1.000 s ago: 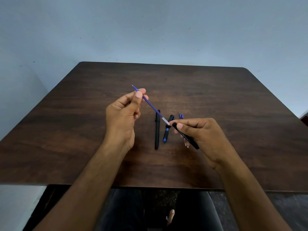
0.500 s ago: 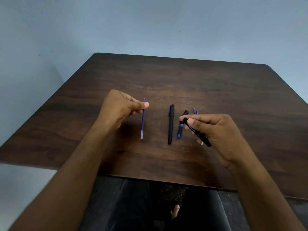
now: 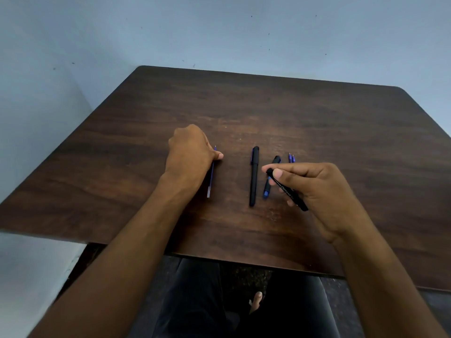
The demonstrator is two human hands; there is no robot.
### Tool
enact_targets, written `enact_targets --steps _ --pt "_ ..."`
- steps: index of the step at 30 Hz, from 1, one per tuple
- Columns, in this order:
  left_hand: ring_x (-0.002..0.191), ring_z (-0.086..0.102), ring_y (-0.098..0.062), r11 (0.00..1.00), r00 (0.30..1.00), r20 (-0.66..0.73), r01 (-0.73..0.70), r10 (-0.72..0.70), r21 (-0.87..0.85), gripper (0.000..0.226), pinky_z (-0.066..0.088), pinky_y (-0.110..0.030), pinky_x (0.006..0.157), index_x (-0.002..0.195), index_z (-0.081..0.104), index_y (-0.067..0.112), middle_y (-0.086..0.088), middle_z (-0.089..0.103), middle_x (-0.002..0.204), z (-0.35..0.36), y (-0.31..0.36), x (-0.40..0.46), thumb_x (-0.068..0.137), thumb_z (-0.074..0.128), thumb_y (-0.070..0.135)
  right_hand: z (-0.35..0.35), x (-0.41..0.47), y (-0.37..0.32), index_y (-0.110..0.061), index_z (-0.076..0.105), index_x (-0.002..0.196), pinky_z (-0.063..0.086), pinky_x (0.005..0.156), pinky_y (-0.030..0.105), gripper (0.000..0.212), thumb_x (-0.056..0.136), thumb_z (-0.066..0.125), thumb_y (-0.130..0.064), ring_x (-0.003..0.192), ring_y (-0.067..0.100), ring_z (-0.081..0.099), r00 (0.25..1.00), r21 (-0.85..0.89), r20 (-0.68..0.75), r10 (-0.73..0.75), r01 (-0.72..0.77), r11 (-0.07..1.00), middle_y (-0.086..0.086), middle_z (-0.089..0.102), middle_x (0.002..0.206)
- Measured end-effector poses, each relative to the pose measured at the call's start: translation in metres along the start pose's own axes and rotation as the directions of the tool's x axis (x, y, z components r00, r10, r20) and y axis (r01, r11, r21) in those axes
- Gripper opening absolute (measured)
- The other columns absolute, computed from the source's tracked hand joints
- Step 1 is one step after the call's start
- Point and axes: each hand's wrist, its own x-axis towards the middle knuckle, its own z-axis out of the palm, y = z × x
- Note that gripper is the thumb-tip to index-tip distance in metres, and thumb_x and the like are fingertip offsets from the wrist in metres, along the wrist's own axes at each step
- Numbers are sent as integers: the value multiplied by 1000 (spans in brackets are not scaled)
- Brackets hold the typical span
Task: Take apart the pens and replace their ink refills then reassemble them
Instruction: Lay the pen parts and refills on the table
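Observation:
My left hand rests low on the dark wooden table, its thumb and fingers pinched on the upper end of a thin blue ink refill that lies flat on the wood. My right hand holds an empty black pen barrel with white lettering, tilted, just above the table. Between the hands lies a whole black pen. Beside it is a shorter black and blue pen part, partly behind my right fingers. Two blue refill tips stick out beyond my right hand.
A pale blue wall stands behind and to the left of the table. The table's near edge runs just below my forearms, with my dark-clothed legs and one foot under it.
My left hand drew the blue refill out of the barrel, carried it to the left and set it down on the table. My right hand kept the barrel.

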Motion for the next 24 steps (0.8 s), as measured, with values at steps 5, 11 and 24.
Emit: enact_targets --steps 5,11,24 --pt "94 70 -26 999 1000 -16 7 -6 34 39 57 -35 74 86 79 17 -12 73 98 1 -1 3 65 88 48 3 1 2 -29 82 95 45 55 28 15 92 70 -21 75 21 61 1000 8 4 0 0 1000 7 79 85" --pt "94 70 -25 1000 1000 -1 6 -6 -2 40 58 -38 82 85 79 14 -11 74 97 -1 -6 3 63 90 45 4 2 3 -30 83 93 46 55 27 16 93 69 -21 76 19 63 1000 19 7 1 -1 1000 6 79 85" --pt "58 67 -5 777 908 -146 -413 393 -475 28 53 -22 61 66 77 22 9 74 63 -2 1 -64 77 79 48 1 5 -5 -1 77 93 64 68 41 9 88 70 -4 73 29 73 998 336 -63 27 -4 942 18 77 83"
